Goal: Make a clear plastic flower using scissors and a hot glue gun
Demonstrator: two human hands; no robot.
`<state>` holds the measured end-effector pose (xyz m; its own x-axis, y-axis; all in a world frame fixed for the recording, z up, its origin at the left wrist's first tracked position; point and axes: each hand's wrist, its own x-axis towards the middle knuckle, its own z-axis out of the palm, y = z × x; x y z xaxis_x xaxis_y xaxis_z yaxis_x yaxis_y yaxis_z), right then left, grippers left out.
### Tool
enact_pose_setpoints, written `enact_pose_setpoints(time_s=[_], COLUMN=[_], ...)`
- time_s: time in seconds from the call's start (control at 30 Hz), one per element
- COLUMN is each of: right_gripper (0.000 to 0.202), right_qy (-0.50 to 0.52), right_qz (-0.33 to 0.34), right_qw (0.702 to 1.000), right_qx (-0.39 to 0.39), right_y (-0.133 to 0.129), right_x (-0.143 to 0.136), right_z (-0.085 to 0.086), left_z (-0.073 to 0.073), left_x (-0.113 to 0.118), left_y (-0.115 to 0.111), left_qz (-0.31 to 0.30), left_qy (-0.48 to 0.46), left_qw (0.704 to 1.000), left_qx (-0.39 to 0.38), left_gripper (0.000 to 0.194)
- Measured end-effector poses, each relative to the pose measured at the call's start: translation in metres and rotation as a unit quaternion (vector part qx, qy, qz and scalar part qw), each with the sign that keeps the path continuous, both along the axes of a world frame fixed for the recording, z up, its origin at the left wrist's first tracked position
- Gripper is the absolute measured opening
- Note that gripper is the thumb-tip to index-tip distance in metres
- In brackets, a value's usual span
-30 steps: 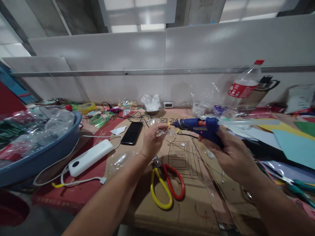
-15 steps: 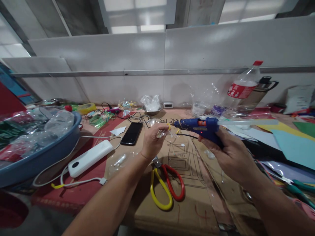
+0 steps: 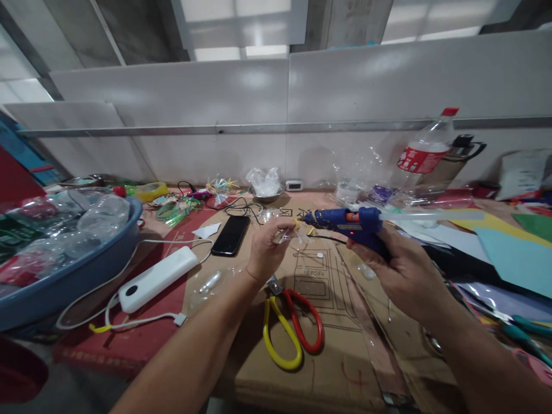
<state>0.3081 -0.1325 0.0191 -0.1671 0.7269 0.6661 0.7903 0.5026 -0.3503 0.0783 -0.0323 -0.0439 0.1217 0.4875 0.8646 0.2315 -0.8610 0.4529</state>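
Observation:
My right hand (image 3: pixel 403 267) is wrapped round the handle of a blue hot glue gun (image 3: pixel 360 226), which has a long clear glue stick (image 3: pixel 435 215) jutting from its back and a small red light lit. The nozzle points left, close to my left fingertips. In a pinch, my left hand (image 3: pixel 268 246) holds a small clear plastic piece (image 3: pixel 288 234) with a yellow bit at its top; its full shape is partly hidden by the fingers. Below my hands, scissors (image 3: pixel 284 333) with one yellow and one red handle lie on the cardboard (image 3: pixel 340 356).
On the left stands a blue basin (image 3: pixel 110 253) full of plastic bottles. A white power bank (image 3: pixel 158 279) with cables and a black phone (image 3: pixel 231 236) lie nearby. At the back right rises a red-labelled bottle (image 3: pixel 425 150). Coloured paper (image 3: pixel 517 253) and pliers (image 3: pixel 524 339) are at the right.
The nozzle has drawn very slightly away from the yellow bit in my left hand. Both hands keep their holds, and the surroundings look the same.

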Motion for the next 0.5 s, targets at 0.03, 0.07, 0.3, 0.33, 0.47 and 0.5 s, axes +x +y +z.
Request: enact_pose_setpoints(time_s=[0.03, 0.07, 0.3, 0.33, 0.47, 0.5], right_gripper=[0.011, 0.011, 0.013, 0.016, 0.032, 0.033], right_qy=[-0.003, -0.006, 0.000, 0.008, 0.060, 0.088], right_qz=[-0.001, -0.001, -0.008, -0.006, 0.008, 0.011], right_qw=[1.000, 1.000, 1.000, 1.000, 0.998, 0.995], right_qx=[0.003, 0.005, 0.000, -0.003, -0.029, -0.045], right_y=[0.000, 0.000, -0.001, -0.001, 0.006, 0.010], right_x=[0.000, 0.000, -0.001, -0.001, -0.002, -0.001], right_z=[0.000, 0.000, 0.001, 0.001, 0.000, -0.002], left_z=[0.000, 0.001, 0.002, 0.002, 0.004, 0.004], left_x=[0.000, 0.000, 0.000, 0.000, 0.000, 0.000], left_y=[0.000, 0.000, -0.002, -0.002, -0.003, -0.004], left_qz=[0.001, 0.002, -0.009, -0.012, -0.019, -0.021], left_qy=[0.000, -0.001, -0.018, -0.021, -0.029, -0.032], left_qw=[1.000, 1.000, 1.000, 1.000, 0.999, 0.999], left_qx=[0.000, 0.000, 0.001, -0.002, -0.011, -0.013], left_gripper=[0.007, 0.006, 0.007, 0.007, 0.007, 0.007])
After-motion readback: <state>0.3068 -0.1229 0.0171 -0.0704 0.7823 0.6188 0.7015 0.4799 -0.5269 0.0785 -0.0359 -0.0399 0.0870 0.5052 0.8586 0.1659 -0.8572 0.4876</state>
